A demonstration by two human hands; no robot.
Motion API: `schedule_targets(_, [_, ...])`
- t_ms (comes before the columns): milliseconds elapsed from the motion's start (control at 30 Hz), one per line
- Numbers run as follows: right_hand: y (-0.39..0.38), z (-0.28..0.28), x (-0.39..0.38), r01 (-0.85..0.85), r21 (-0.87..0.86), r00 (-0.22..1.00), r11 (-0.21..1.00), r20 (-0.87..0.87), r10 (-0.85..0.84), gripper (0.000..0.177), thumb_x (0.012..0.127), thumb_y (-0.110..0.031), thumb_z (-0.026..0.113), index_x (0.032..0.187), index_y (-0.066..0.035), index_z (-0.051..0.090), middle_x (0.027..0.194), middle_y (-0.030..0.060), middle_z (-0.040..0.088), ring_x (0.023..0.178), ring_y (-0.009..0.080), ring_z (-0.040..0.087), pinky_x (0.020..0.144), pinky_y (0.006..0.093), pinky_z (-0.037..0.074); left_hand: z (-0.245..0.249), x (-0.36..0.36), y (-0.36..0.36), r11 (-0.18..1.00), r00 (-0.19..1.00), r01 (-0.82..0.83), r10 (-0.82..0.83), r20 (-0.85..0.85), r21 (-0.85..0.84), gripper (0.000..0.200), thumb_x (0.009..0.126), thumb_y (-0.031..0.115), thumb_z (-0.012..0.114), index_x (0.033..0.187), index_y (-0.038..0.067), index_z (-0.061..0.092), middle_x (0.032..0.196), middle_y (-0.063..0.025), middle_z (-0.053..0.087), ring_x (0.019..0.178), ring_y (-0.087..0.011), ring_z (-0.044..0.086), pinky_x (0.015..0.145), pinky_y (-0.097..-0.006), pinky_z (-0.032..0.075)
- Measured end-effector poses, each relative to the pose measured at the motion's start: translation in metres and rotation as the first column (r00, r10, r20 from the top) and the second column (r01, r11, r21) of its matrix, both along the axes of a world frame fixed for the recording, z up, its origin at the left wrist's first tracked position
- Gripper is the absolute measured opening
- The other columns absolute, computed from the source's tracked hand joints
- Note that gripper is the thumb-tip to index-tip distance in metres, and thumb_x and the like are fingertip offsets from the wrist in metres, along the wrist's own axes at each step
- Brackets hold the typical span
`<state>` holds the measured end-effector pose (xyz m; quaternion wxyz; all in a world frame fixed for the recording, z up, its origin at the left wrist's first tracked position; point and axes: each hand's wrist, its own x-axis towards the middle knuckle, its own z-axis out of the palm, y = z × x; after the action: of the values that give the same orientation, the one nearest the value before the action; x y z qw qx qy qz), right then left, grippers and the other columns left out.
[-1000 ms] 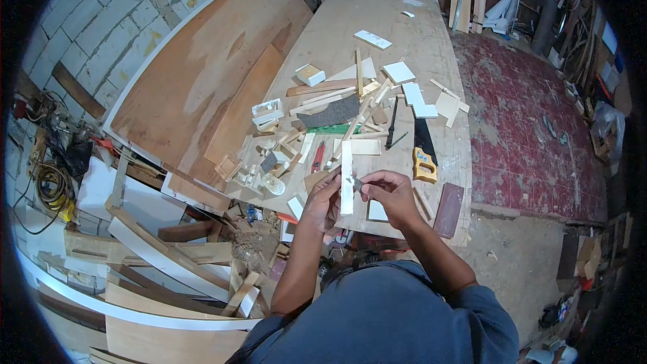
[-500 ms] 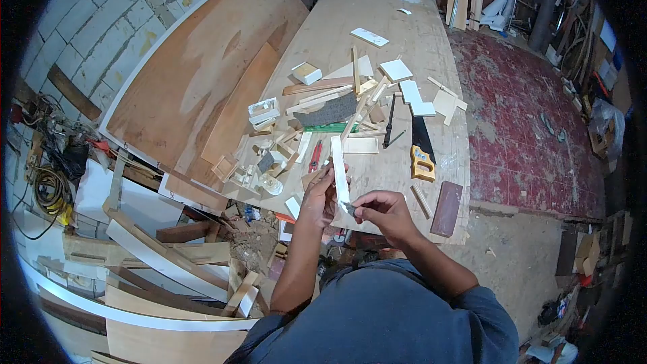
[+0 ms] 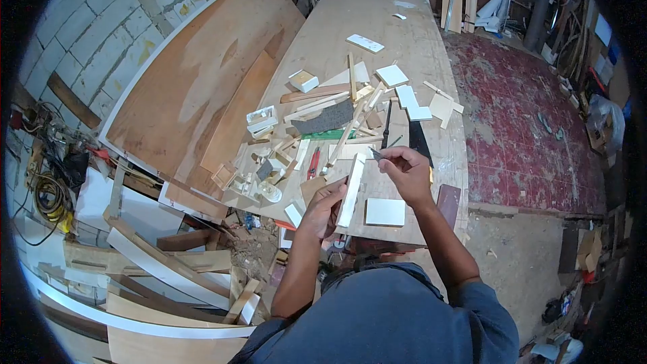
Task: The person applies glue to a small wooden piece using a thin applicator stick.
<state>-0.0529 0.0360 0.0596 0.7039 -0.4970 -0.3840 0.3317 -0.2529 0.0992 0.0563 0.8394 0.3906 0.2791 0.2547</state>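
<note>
"Above the near edge of the broad, pale brown wooden table (image 3: 377,17): what is held?"

"A long, narrow, white-faced strip (image 3: 351,192), apparently wood, raised off the surface and tilted. The bare left hand (image 3: 323,212) is closed about its lower half, from the left side."

"And the other hand?"

"The bare right hand (image 3: 408,172), apart from the left, has thumb and fingertips pinched on a small, dark piece (image 3: 376,154) near the strip's upper end. Whether piece and strip touch, or what the piece is made of, cannot be told at this scale."

"Probable handling?"

"Strip: light and stiff, judging by its slender form; the white face perhaps slippery. Best held by its long edges, near mid-length. Dark piece: light, suited to a fingertip pinch."

"Surface and room?"

"On the table, a white, rectangular panel (image 3: 385,212) lies right of the strip. Farther off: a slim, red utility knife (image 3: 313,163), a dark grey, rough-looking sheet (image 3: 323,118) among wood offcuts, and a dark, flat saw blade (image 3: 418,141). Left, a large, brown, white-edged board (image 3: 202,54) and a pale block wall (image 3: 121,0); right, a worn red floor (image 3: 512,121)."
</note>
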Motion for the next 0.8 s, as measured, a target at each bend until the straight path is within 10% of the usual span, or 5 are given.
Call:
schedule_targets(67, [0.003, 0.003, 0.001, 0.172, 0.173, 0.863, 0.97, 0.448, -0.233, 0.016, 0.079, 0.004, 0.067, 0.095, 0.001, 0.066, 0.085, 0.008, 0.065, 0.073, 0.0136, 0.063, 0.066, 0.0248, 0.051, -0.008, 0.001, 0.002, 0.999, 0.999, 0.034, -0.034, 0.022, 0.017, 0.042, 0.095, 0.023, 0.056, 0.131, 0.001, 0.052, 0.1, -0.0085, 0.067, 0.079, -0.0126, 0.064, 0.065, -0.0253, 0.054])
schedule_targets(200, [-0.001, 0.004, -0.001, 0.154, 0.438, 0.512, 0.886, 0.731, -0.451, 0.019, 0.073, 0.004, 0.068, 0.091, -0.002, 0.066, 0.087, 0.0116, 0.064, 0.076, 0.0268, 0.064, 0.068, 0.0335, 0.053, -0.005, 0.008, -0.001, 0.997, 0.996, 0.07, -0.071, 0.05, 0.028, 0.045, 0.096, 0.022, 0.055, 0.134, -0.001, 0.048, 0.105, -0.0095, 0.065, 0.081, -0.0134, 0.062, 0.067, -0.0246, 0.054])
schedule_targets(800, [0.004, -0.003, 0.039, 0.039, 0.523, 0.469, 0.851, 0.743, -0.478, 0.02, 0.071, 0.008, 0.066, 0.09, 0.0, 0.065, 0.094, 0.0133, 0.066, 0.088, 0.0284, 0.068, 0.075, 0.0361, 0.056, 0.003, 0.019, 0.001, 0.987, 0.978, 0.161, -0.156, 0.139, -0.018, 0.047, 0.096, 0.019, 0.054, 0.137, -0.003, 0.045, 0.105, -0.0109, 0.066, 0.078, -0.0123, 0.063, 0.071, -0.0247, 0.054])
